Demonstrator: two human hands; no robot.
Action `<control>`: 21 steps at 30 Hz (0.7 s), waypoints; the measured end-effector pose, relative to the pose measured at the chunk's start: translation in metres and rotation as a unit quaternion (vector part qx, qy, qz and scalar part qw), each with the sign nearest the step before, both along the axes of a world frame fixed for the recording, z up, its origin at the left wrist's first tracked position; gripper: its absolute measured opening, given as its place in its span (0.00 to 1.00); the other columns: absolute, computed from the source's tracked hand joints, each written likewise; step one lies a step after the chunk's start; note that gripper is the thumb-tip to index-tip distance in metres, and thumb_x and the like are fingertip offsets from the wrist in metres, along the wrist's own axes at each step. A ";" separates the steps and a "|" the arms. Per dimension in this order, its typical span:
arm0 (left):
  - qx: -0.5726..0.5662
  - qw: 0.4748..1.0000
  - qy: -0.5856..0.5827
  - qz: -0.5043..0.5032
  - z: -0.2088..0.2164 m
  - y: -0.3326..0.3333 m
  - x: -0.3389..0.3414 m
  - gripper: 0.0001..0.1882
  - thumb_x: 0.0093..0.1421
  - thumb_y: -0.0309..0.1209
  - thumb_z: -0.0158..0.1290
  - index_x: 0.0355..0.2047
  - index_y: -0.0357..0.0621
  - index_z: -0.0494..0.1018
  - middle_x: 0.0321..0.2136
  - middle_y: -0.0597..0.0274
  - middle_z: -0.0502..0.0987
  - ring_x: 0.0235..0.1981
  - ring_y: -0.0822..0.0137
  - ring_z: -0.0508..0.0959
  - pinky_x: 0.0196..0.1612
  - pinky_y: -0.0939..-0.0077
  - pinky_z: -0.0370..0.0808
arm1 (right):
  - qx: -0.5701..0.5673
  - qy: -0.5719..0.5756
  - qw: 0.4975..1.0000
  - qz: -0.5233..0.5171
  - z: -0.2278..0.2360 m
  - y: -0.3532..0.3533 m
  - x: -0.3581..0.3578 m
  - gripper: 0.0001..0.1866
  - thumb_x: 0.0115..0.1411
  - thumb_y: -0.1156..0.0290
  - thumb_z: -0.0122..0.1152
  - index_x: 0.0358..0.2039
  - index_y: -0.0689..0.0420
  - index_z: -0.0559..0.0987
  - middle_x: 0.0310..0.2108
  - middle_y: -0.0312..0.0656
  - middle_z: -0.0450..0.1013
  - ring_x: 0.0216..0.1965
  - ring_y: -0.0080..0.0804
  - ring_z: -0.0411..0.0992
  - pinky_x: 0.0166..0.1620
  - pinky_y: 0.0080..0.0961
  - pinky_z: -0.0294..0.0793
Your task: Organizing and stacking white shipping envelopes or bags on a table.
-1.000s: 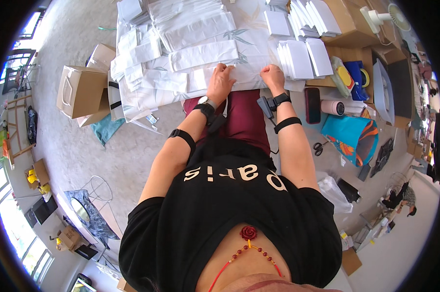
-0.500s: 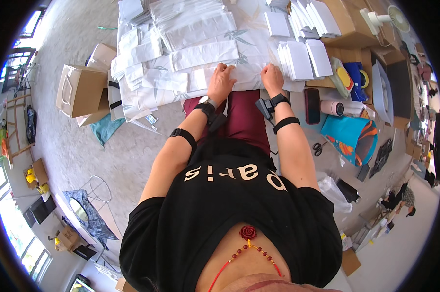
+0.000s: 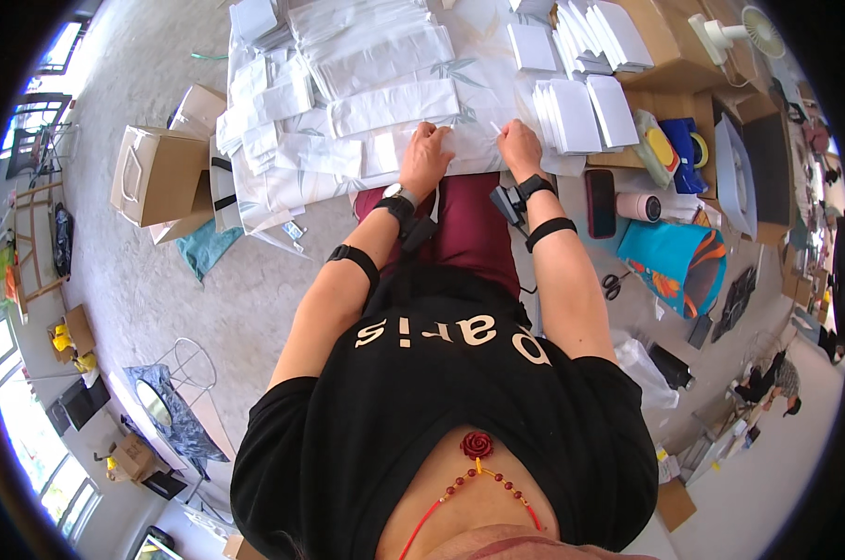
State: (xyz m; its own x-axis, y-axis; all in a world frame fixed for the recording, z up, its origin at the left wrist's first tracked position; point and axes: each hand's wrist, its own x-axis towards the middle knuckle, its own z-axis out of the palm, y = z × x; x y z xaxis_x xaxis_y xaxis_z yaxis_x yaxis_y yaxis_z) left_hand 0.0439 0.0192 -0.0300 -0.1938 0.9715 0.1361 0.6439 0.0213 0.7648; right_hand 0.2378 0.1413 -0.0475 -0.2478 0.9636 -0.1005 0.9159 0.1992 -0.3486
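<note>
Translucent film (image 3: 383, 154), table's near edge (image 3: 271, 200): our left hand (image 3: 425, 157), half-curled, touches it; our right hand (image 3: 520, 149) pinches a strip (image 3: 495, 127).

Cream lettering (image 3: 478, 329) stands upside down across the black T-shirt (image 3: 432, 392)

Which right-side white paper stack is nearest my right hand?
The front stack just right of your right hand; others there sit farther right or back.
</note>
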 end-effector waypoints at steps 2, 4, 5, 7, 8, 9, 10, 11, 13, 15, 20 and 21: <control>0.002 1.000 0.000 0.000 -0.001 -0.001 0.001 0.26 0.53 0.26 0.68 0.54 0.40 0.77 0.48 0.44 0.75 0.48 0.43 0.78 0.53 0.56 0.76 | -0.047 0.048 0.998 -0.001 0.004 0.000 0.004 0.09 0.59 0.69 0.64 0.38 0.60 0.81 0.38 0.50 0.82 0.42 0.51 0.80 0.46 0.43 0.79; 0.011 1.000 0.000 -0.001 -0.002 0.000 0.001 0.26 0.53 0.26 0.68 0.54 0.40 0.77 0.48 0.44 0.75 0.48 0.43 0.78 0.53 0.56 0.76 | -0.056 0.108 0.993 -0.008 0.007 0.000 0.009 0.09 0.59 0.68 0.64 0.37 0.60 0.81 0.36 0.48 0.82 0.41 0.48 0.80 0.45 0.42 0.79; 0.018 1.000 0.001 -0.001 -0.003 0.000 0.001 0.26 0.53 0.26 0.68 0.54 0.40 0.77 0.48 0.45 0.75 0.48 0.43 0.78 0.53 0.56 0.77 | -0.042 0.145 0.988 -0.013 0.010 -0.002 0.011 0.10 0.59 0.68 0.64 0.36 0.60 0.80 0.35 0.48 0.82 0.40 0.47 0.81 0.45 0.41 0.79; 0.024 1.000 0.003 -0.002 -0.005 0.000 0.001 0.26 0.53 0.26 0.68 0.54 0.41 0.77 0.48 0.45 0.75 0.48 0.43 0.78 0.53 0.56 0.77 | -0.022 0.207 0.978 -0.025 0.015 -0.006 0.012 0.10 0.59 0.67 0.64 0.36 0.61 0.80 0.33 0.47 0.81 0.38 0.45 0.81 0.44 0.39 0.79; 0.024 1.000 0.005 -0.004 -0.005 0.001 0.000 0.26 0.53 0.25 0.68 0.54 0.41 0.77 0.48 0.45 0.75 0.48 0.43 0.78 0.53 0.56 0.77 | -0.017 0.234 0.972 -0.033 0.020 -0.008 0.012 0.10 0.59 0.68 0.65 0.36 0.61 0.80 0.33 0.46 0.81 0.38 0.43 0.81 0.44 0.38 0.79; 0.024 1.000 0.007 -0.005 -0.005 0.001 0.000 0.26 0.53 0.25 0.68 0.54 0.41 0.77 0.47 0.45 0.75 0.48 0.44 0.78 0.53 0.57 0.77 | -0.011 0.260 0.965 -0.041 0.024 -0.009 0.012 0.10 0.59 0.68 0.65 0.36 0.61 0.80 0.33 0.46 0.81 0.37 0.42 0.81 0.44 0.37 0.79; 0.020 1.000 0.004 -0.006 -0.006 0.001 -0.001 0.26 0.53 0.25 0.68 0.54 0.41 0.77 0.47 0.45 0.75 0.48 0.44 0.78 0.53 0.57 0.77 | -0.011 0.249 0.968 -0.041 0.029 -0.010 0.010 0.09 0.60 0.69 0.68 0.38 0.59 0.80 0.35 0.41 0.82 0.37 0.35 0.81 0.44 0.32 0.79; 0.017 1.000 0.000 -0.009 -0.005 0.001 0.000 0.26 0.53 0.25 0.68 0.54 0.41 0.77 0.47 0.45 0.74 0.48 0.44 0.78 0.53 0.57 0.77 | -0.002 0.261 0.965 -0.040 0.035 -0.012 0.010 0.10 0.60 0.70 0.68 0.39 0.59 0.80 0.35 0.41 0.82 0.36 0.34 0.81 0.44 0.31 0.79; 0.010 1.000 0.003 -0.009 -0.005 0.000 -0.001 0.27 0.53 0.26 0.68 0.54 0.41 0.77 0.47 0.45 0.74 0.48 0.43 0.78 0.53 0.57 0.77 | 0.011 0.287 0.957 -0.033 0.051 -0.021 0.000 0.10 0.60 0.73 0.69 0.40 0.60 0.79 0.34 0.41 0.81 0.35 0.32 0.81 0.42 0.30 0.80; 0.010 1.000 0.012 -0.015 -0.004 0.001 -0.001 0.27 0.52 0.27 0.68 0.54 0.42 0.77 0.47 0.45 0.75 0.48 0.43 0.78 0.53 0.57 0.77 | 0.036 0.312 0.948 -0.041 0.065 -0.029 -0.010 0.12 0.59 0.75 0.69 0.43 0.60 0.78 0.33 0.40 0.81 0.33 0.30 0.80 0.41 0.28 0.80; 0.013 1.000 0.016 -0.017 -0.005 0.000 -0.001 0.29 0.51 0.28 0.70 0.55 0.43 0.77 0.47 0.45 0.74 0.48 0.44 0.77 0.53 0.56 0.76 | 0.098 0.344 0.934 0.003 0.083 -0.049 -0.037 0.15 0.60 0.81 0.65 0.47 0.61 0.75 0.33 0.45 0.79 0.33 0.40 0.80 0.39 0.35 0.80; 0.013 1.000 0.015 -0.017 -0.004 0.000 -0.001 0.29 0.51 0.28 0.70 0.55 0.43 0.77 0.47 0.45 0.74 0.48 0.43 0.77 0.53 0.56 0.76 | 0.101 0.347 0.932 0.012 0.084 -0.052 -0.041 0.15 0.59 0.81 0.65 0.47 0.61 0.75 0.34 0.45 0.79 0.33 0.41 0.79 0.40 0.35 0.79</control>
